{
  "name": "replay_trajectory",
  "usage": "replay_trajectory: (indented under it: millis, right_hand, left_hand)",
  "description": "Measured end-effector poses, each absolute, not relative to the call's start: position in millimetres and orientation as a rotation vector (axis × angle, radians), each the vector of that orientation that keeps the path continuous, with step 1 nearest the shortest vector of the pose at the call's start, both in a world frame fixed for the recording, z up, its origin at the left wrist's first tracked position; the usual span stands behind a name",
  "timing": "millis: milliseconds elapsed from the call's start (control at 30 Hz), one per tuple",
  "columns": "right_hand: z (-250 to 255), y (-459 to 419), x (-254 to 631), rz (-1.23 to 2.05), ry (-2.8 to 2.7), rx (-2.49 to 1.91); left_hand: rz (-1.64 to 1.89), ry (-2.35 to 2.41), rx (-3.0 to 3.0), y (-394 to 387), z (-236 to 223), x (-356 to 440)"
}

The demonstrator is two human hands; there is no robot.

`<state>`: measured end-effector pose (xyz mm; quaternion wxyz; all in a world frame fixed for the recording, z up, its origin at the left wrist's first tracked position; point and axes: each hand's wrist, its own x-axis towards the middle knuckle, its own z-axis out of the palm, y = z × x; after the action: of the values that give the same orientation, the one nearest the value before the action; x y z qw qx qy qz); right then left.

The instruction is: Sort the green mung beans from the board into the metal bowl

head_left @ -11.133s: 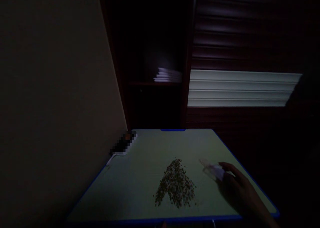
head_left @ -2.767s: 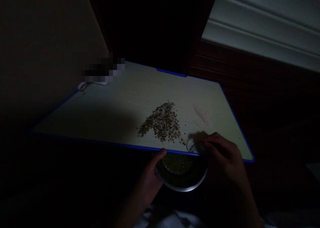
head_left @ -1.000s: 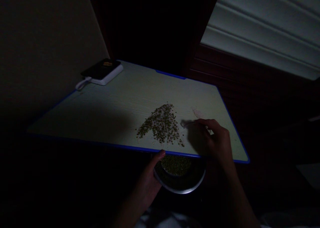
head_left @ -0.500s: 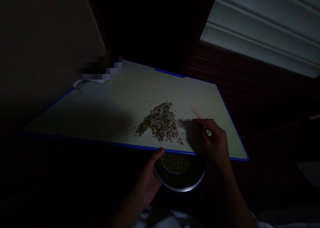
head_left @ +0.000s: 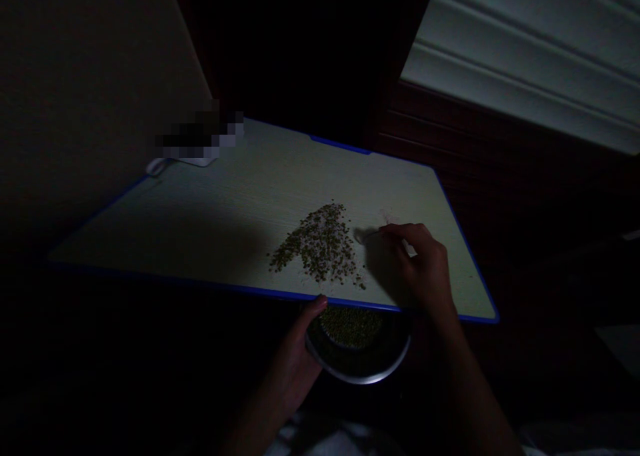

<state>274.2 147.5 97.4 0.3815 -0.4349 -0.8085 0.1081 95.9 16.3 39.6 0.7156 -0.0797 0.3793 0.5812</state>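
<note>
Small dark green beans or seeds [head_left: 325, 243] lie in a loose, spread-out heap on a pale folding table [head_left: 240, 183] with a blue edge. My right hand [head_left: 425, 259] pinches a thin metal spoon [head_left: 369, 236] by its handle, its tip just right of the heap. Below the front edge, my left hand [head_left: 303, 359] holds a metal bowl [head_left: 367, 379] by its left side, with the thumb up against the table edge. More green beans [head_left: 353, 326] fill part of the bowl. The tabletop hides the bowl's far side, and the left fingers beneath it are hidden.
A pale object with a loop [head_left: 157, 167], partly blurred out, lies at the table's far left corner. Faint pale crumbs [head_left: 387, 216] are beyond my right hand. Dark wooden furniture [head_left: 425, 119] and light slatted panels [head_left: 530, 56] stand behind. The room is very dim.
My right hand has moved slightly away from me and to the left, with the spoon's tip lifting or sliding a little farther back. The left hand, bowl and heap look nearly the same.
</note>
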Motion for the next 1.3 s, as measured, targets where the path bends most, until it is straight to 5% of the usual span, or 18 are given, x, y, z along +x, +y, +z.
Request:
replay_trajectory:
  millis: [1300]
  right_hand:
    - [86,131,290,0.586,-1.961,-1.084]
  left_hand:
    - [1.316,0.855,-0.166,16,46,95]
